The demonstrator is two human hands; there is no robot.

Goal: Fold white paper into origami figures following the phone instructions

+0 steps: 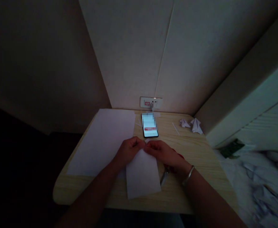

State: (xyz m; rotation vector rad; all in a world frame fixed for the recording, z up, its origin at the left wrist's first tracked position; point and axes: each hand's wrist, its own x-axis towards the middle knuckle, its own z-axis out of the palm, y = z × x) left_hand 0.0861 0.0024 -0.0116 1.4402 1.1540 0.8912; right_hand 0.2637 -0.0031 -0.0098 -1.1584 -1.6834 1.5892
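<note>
A strip of white paper (142,175) lies in front of me, its far end narrowing between my hands. My left hand (131,148) pinches that end from the left, thumb and fingers closed on it. From the right, my right hand (161,152) pinches the same end, its fingertips almost touching the left ones. Exactly how the paper is folded there is hidden by the fingers. Partly under my right wrist are scissors (164,177) with red handles. Just beyond my hands lies a phone (150,133) with its screen lit.
White paper sheets (105,136) cover the left of the wooden table (196,164). Two small folded paper pieces (184,123) lie at the back right, near a thin paper strip (175,128). A wall socket (151,103) with a plug is behind the phone. Bedding (253,177) lies at right.
</note>
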